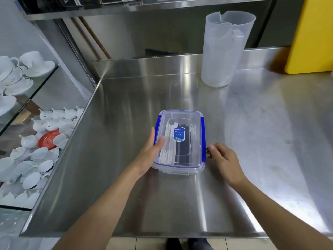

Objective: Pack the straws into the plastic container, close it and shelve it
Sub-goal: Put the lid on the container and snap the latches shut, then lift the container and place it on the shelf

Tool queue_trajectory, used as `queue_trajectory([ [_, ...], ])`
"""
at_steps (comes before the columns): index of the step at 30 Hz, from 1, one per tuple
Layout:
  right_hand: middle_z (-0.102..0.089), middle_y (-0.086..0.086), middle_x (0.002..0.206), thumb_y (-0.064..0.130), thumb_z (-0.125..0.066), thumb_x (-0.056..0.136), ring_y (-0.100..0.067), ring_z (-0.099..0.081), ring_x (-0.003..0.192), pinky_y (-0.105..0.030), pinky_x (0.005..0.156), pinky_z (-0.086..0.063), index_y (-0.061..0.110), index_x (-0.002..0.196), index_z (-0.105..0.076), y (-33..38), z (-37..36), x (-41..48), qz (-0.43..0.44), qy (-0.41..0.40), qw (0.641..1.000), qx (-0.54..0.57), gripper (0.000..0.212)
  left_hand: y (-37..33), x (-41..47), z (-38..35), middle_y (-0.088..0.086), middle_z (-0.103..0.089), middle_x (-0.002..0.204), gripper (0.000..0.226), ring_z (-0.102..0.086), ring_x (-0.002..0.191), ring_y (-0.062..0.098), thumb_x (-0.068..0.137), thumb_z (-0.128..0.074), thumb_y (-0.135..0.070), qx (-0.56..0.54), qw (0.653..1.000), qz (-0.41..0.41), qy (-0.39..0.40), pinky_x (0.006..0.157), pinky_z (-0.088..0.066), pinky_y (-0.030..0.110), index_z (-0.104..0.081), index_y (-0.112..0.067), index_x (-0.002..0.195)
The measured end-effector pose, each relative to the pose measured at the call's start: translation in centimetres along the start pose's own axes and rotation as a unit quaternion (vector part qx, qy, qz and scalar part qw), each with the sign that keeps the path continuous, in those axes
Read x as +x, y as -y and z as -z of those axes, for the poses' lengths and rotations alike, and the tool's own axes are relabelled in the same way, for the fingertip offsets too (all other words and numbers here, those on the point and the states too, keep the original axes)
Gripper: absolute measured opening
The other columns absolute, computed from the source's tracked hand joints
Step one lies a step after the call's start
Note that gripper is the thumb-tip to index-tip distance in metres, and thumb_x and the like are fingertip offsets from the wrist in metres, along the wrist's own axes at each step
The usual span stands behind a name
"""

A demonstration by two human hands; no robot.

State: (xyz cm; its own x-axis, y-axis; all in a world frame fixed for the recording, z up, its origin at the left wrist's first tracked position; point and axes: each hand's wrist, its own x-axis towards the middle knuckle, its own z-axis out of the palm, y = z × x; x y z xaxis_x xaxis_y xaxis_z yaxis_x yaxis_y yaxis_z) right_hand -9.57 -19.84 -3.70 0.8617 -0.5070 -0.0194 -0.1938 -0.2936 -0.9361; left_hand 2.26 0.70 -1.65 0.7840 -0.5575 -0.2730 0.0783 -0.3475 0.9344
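A clear plastic container (pixel 194 141) with blue side clips and a blue label sits on the steel counter (pixel 126 114), its lid on top. Through the lid I see white paper-wrapped straws (pixel 169 148) on the left and black straws (pixel 182 152) on the right. My left hand (pixel 150 156) rests flat against the container's left side, its thumb lying over the lid's edge. My right hand (pixel 223 159) is at the right side, fingertips curled at the blue right clip (pixel 203 139). Neither hand lifts the box.
A tall translucent jug (pixel 223 51) stands at the back right of the counter. A yellow board (pixel 313 33) leans at the far right. A steel shelf (pixel 144 8) runs overhead. Glass shelves with white cups, teapots and a red saucer (pixel 48 139) fill the left.
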Motion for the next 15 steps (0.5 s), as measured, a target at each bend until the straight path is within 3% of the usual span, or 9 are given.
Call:
queue_trajectory([
  [1, -0.063, -0.009, 0.080, 0.006, -0.049, 0.091, -0.023, -0.058, 0.074, -0.033, 0.073, -0.046, 0.010, 0.078, -0.061, -0.3, 0.1, -0.2, 0.002, -0.010, 1.000, -0.010, 0.018, 0.3, -0.1, 0.0, -0.016, -0.036, 0.141, 0.066, -0.047, 0.117, -0.006, 0.090, -0.041, -0.056, -0.085, 0.995, -0.012, -0.052, 0.093, -0.043, 0.020, -0.017, -0.030, 0.146],
  [3, -0.064, -0.010, 0.099, -0.008, -0.049, 0.082, -0.023, -0.057, 0.087, -0.031, 0.085, -0.044, 0.011, 0.099, -0.060, -1.1, 0.3, -0.3, -0.003, -0.006, 0.997, -0.075, 0.028, 1.2, -0.2, -0.1, 0.003, -0.057, 0.126, 0.033, -0.060, 0.105, 0.011, 0.098, -0.043, -0.014, -0.179, 0.960, -0.010, -0.214, 0.088, -0.049, 0.027, -0.043, -0.017, 0.130],
  [4, -0.061, -0.012, 0.113, -0.008, -0.053, 0.077, -0.024, -0.055, 0.099, -0.031, 0.092, -0.040, 0.010, 0.113, -0.055, -1.4, 0.4, -0.2, -0.009, 0.020, 0.992, -0.127, 0.040, 1.7, -0.5, 0.0, 0.010, -0.060, 0.122, 0.037, -0.060, 0.107, 0.020, 0.093, -0.040, 0.004, -0.149, 0.954, 0.001, -0.262, 0.093, -0.047, 0.034, -0.048, -0.013, 0.124],
  [5, -0.055, -0.010, 0.126, -0.003, -0.059, 0.074, -0.024, -0.050, 0.112, -0.032, 0.099, -0.033, 0.013, 0.127, -0.046, -1.7, 0.3, -0.2, -0.006, 0.066, 0.981, -0.182, 0.057, 2.4, -0.7, 0.2, 0.011, -0.059, 0.122, 0.046, -0.056, 0.113, 0.025, 0.087, -0.038, 0.014, -0.078, 0.962, 0.010, -0.262, 0.098, -0.043, 0.038, -0.048, -0.011, 0.124],
  [7, -0.039, 0.002, 0.142, 0.016, -0.072, 0.066, -0.018, -0.033, 0.131, -0.035, 0.104, -0.019, 0.026, 0.140, -0.025, -2.3, -0.1, -0.4, 0.028, 0.156, 0.956, -0.245, 0.088, 4.2, -1.2, 0.3, 0.004, -0.051, 0.133, 0.061, -0.045, 0.126, 0.024, 0.083, -0.050, 0.011, 0.100, 0.987, 0.001, -0.129, 0.107, -0.035, 0.043, -0.038, -0.017, 0.136],
  [9, -0.024, 0.009, 0.150, 0.042, -0.079, 0.060, -0.013, -0.016, 0.140, -0.040, 0.111, -0.010, 0.032, 0.143, -0.013, -2.6, -0.8, -0.6, 0.056, 0.197, 0.944, -0.259, 0.106, 5.4, -1.7, 0.3, -0.001, -0.044, 0.140, 0.081, -0.036, 0.132, 0.021, 0.075, -0.070, -0.008, 0.177, 0.984, 0.014, 0.012, 0.110, -0.029, 0.045, -0.026, -0.026, 0.140],
  [12, -0.009, 0.009, 0.156, 0.065, -0.068, 0.064, -0.013, -0.002, 0.144, -0.048, 0.115, 0.005, 0.036, 0.143, -0.006, -2.9, -2.1, -0.7, 0.061, 0.201, 0.940, -0.269, 0.105, 5.5, -1.5, -0.2, -0.001, -0.046, 0.138, 0.094, -0.039, 0.130, 0.021, 0.055, -0.081, -0.040, 0.146, 0.989, 0.011, -0.008, 0.109, -0.030, 0.047, -0.034, -0.028, 0.136],
  [15, -0.024, 0.010, 0.151, 0.062, -0.062, 0.072, -0.011, -0.019, 0.140, -0.051, 0.114, 0.003, 0.035, 0.141, -0.020, -2.5, -2.4, -0.5, 0.071, 0.174, 0.950, -0.250, 0.085, 5.3, -1.1, -0.7, 0.003, -0.058, 0.126, 0.086, -0.051, 0.119, 0.019, 0.051, -0.087, -0.038, 0.068, 0.997, 0.017, -0.022, 0.103, -0.041, 0.046, -0.049, -0.021, 0.127],
])
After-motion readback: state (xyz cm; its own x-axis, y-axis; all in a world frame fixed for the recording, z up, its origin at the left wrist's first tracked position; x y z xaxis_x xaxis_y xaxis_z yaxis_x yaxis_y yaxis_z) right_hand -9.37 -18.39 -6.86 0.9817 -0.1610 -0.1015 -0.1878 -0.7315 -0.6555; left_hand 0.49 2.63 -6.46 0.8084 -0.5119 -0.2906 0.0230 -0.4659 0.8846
